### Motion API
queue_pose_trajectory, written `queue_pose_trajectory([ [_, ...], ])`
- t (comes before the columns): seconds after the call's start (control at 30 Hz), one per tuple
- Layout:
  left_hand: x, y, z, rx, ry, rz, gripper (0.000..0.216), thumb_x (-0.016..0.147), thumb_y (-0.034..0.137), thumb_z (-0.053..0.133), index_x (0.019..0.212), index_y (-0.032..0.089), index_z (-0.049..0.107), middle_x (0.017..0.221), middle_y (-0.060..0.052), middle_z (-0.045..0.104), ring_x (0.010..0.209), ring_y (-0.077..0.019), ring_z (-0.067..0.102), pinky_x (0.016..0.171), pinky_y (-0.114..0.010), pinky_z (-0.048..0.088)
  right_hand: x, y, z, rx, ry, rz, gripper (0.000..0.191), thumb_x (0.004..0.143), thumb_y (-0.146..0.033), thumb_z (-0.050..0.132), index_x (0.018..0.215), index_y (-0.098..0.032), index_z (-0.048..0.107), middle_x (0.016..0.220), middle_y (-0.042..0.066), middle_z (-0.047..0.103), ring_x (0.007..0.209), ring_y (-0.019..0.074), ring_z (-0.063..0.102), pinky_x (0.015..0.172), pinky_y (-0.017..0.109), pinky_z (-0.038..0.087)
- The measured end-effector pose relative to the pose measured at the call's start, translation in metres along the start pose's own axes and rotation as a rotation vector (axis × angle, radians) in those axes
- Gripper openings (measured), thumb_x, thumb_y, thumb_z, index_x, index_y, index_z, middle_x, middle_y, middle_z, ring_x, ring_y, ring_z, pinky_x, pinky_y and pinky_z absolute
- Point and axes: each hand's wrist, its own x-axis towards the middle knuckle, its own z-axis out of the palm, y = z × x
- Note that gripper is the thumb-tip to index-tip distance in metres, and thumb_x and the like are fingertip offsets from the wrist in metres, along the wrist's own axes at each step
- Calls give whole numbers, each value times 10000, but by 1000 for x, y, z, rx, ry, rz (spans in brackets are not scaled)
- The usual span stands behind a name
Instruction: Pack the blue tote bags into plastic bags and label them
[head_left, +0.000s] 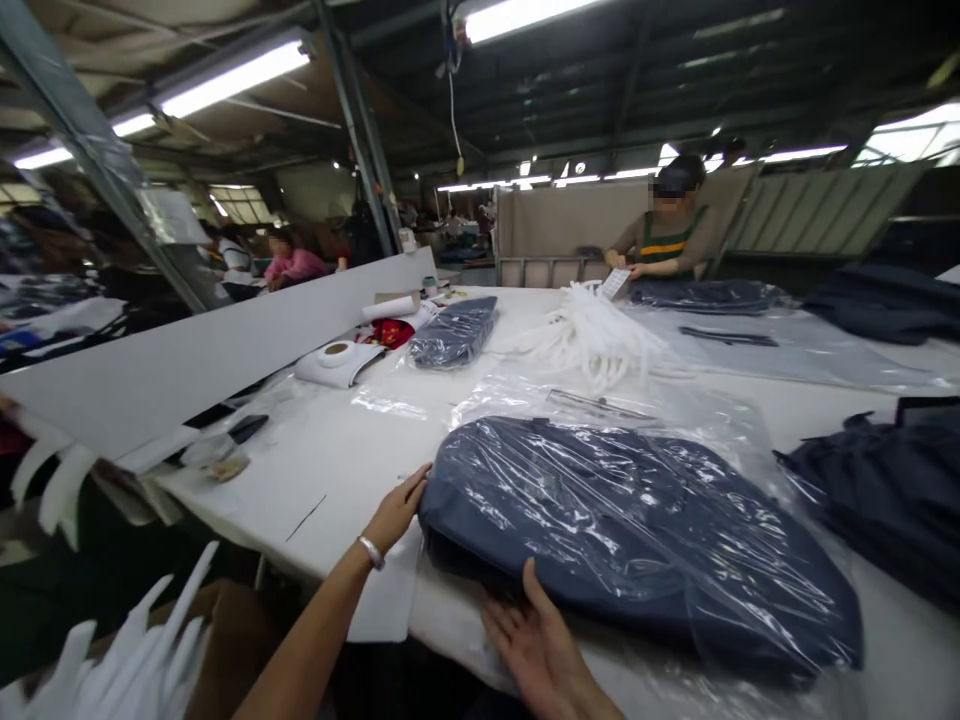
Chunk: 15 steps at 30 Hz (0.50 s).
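A folded dark blue garment [630, 530] lies inside a clear plastic bag on the white table [322, 460] right in front of me. My left hand [397, 510], a silver bracelet on its wrist, rests with fingers together against the bag's left end. My right hand [529, 630] lies at the near edge of the bag, fingers stretched up against the plastic and the garment's open side. Neither hand closes round anything.
A second bagged dark garment [454, 332] lies farther back, beside a heap of white plastic strips [600, 335], a tape roll [335, 352] and a phone [246, 427]. Loose dark garments [885, 490] lie at right. A person in a striped top [667, 240] works across the table.
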Motion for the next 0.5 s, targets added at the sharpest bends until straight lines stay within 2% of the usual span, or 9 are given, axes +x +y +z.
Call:
queue_pose_trajectory([
  [0.1,14,-14,8,-17,-12,34,534,835,494,519,1283,219,610,1259,-41,673,1175,-246,622,1059,-421,474,16,5,8,57,80,-47,599,576,-333,912,1074,-181,616,1013,51,731,935,223,706,808,317,586],
  [0.2,27,-26,16,-6,73,2,522,792,459,546,1238,206,641,1181,-47,712,1080,-245,672,932,-390,563,28,3,12,121,105,-88,466,523,-169,911,906,-189,646,829,11,745,765,201,713,738,321,598],
  [0.27,37,-32,20,9,120,-7,495,764,439,558,1184,203,672,1156,-58,721,1057,-255,678,883,-393,582,35,1,11,145,107,-112,413,506,-114,903,829,-178,655,786,8,747,709,177,705,712,300,599],
  [0.33,46,-35,22,24,142,5,431,741,426,557,1077,208,716,1093,-64,740,1011,-268,690,876,-418,579,40,0,9,143,82,-127,394,500,-98,903,810,-167,669,799,13,755,711,172,705,709,296,600],
  [0.4,49,-32,22,31,159,24,378,743,436,534,969,212,738,1031,-65,754,975,-274,696,894,-439,564,45,1,5,146,18,-149,398,502,-100,905,828,-168,686,837,17,760,788,195,715,770,329,603],
  [0.5,37,-18,17,27,187,73,394,807,453,473,994,209,718,1071,-64,741,1034,-258,673,955,-430,528,52,1,-1,172,-69,-206,407,515,-84,895,859,-190,705,891,5,762,934,228,707,910,398,571],
])
